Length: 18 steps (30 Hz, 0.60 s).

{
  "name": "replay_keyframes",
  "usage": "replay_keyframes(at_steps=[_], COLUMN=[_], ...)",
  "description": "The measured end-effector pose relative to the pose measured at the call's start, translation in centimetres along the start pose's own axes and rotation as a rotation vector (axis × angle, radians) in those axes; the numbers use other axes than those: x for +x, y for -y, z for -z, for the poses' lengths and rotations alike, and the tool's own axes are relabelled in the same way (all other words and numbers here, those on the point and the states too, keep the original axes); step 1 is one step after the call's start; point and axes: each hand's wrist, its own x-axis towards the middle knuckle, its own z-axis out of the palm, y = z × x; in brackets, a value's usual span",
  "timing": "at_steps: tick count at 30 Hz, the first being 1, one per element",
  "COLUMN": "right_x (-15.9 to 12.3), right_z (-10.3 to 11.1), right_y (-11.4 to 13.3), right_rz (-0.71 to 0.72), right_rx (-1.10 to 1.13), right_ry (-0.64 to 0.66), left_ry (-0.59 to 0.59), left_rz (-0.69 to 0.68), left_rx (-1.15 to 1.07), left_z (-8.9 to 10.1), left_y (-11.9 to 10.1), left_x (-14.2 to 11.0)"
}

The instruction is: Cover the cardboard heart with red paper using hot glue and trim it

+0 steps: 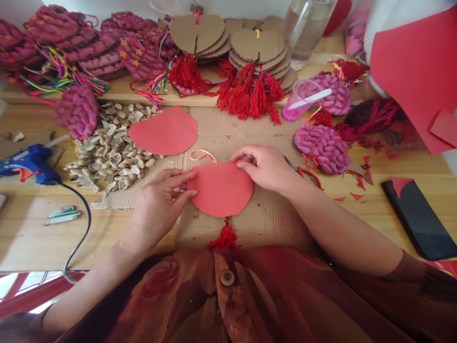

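A rounded red paper cutout (pixel 221 190) lies flat in front of me, over whatever is beneath it. A yellow-orange cord loop (pixel 203 155) sticks out above its top edge, and a red yarn tassel (pixel 225 237) hangs out below. My left hand (pixel 160 197) grips the cutout's left edge between thumb and fingers. At the upper right edge, my right hand (pixel 262 166) is closed on the same paper, thumb along the rim. Another red paper piece (pixel 166 131) rests on the shells to the upper left. Scissors (pixel 309 176) lie partly hidden behind my right forearm.
Peanut shells (pixel 110 147) and a blue glue gun (pixel 32 164) are on the left. Cardboard shapes (pixel 257 45) with red tassels (pixel 246 93) stand on the back ledge near a glass (pixel 307 33). Pink shell-covered pieces (pixel 323 148) and a black phone (pixel 421 216) lie right.
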Motion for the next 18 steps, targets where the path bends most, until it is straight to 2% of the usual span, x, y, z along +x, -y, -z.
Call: replay_keyframes(at_steps=[9,18], right_x=[0.2,0.0], right_z=[-0.1,0.2], right_y=[-0.2,0.2], right_rz=[-0.034,-0.015], right_rx=[0.030,0.002], right_ry=[0.007,0.015], left_ry=[-0.024,-0.038], left_rz=[-0.005,0.012], left_rx=[-0.010,-0.002], left_z=[-0.4,-0.3], left_y=[0.6,-0.9], left_x=[0.0,0.0])
